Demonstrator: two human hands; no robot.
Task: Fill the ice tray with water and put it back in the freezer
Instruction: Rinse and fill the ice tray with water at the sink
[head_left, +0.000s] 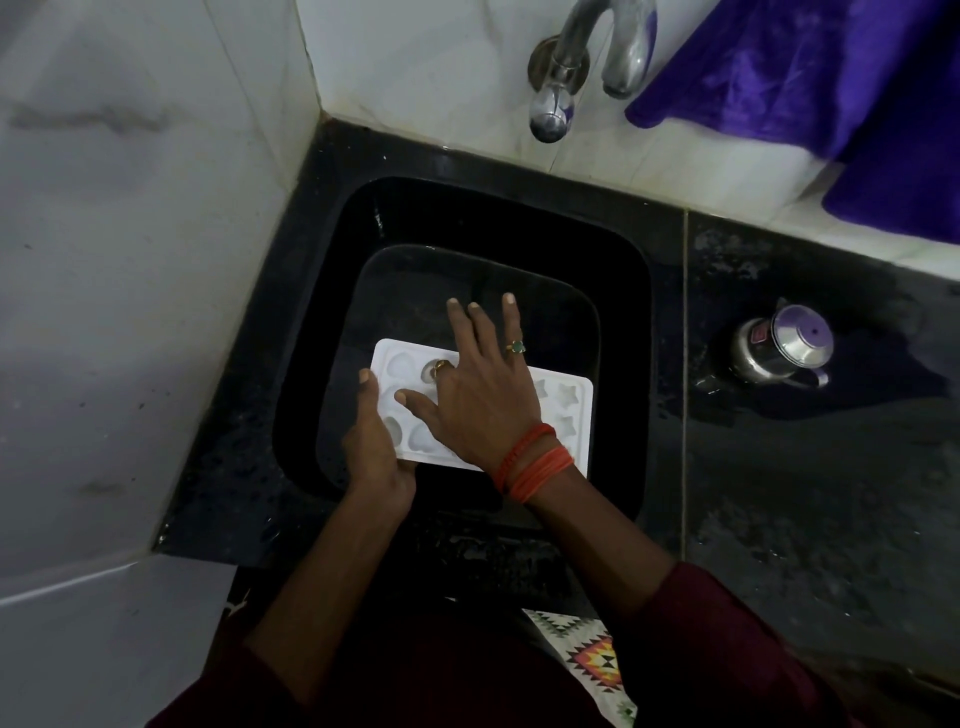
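A white ice tray (569, 415) with heart and star moulds is held level over the black sink (623, 291). My left hand (374, 447) grips the tray's left end, thumb on its top edge. My right hand (483, 384) lies flat across the tray with fingers straight and spread, covering its middle. The steel tap (592, 57) sticks out of the tiled wall above the sink; no water stream is visible. Whether the moulds hold water I cannot tell.
A black stone counter (810, 499) surrounds the sink. A small steel pot with a lid (784, 345) stands on the counter to the right. A purple cloth (831, 88) hangs at the top right. White tiled walls close in the left and back.
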